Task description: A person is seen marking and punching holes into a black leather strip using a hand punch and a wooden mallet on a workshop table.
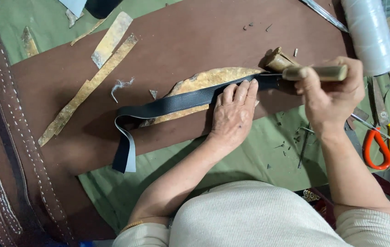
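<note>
The fingers (240,91) of the left hand (232,114) lie flat and close together, pressing down on a dark strap (172,104) without gripping it; the palm rests on a brown leather sheet (158,50) just below the strap. The right hand (330,93), at three o'clock from the left hand, has its fingers curled tight around the wooden handle of a hammer-like tool (314,72), whose worn wooden head sits at about ten o'clock from that hand, touching the strap's right end. The strap runs from the tool toward eight o'clock across the brown sheet, lying over a rough, yellow-brown stained backing piece (204,80), then folds back on itself at its left end, showing a paler underside that hangs down toward six o'clock. At ten o'clock from the left hand lie long tan offcut strips (87,87) and a small tuft of white thread (121,85). A green cloth (250,155) covers the table beneath the sheet. Along the left edge at nine o'clock lie brown stitched belts (16,119). At one o'clock from the right hand stands a large spool of white thread (371,34), and at four o'clock from it rest scissors with orange and yellow handles (387,144). The person's cream ribbed sleeves (259,215) fill the bottom.
</note>
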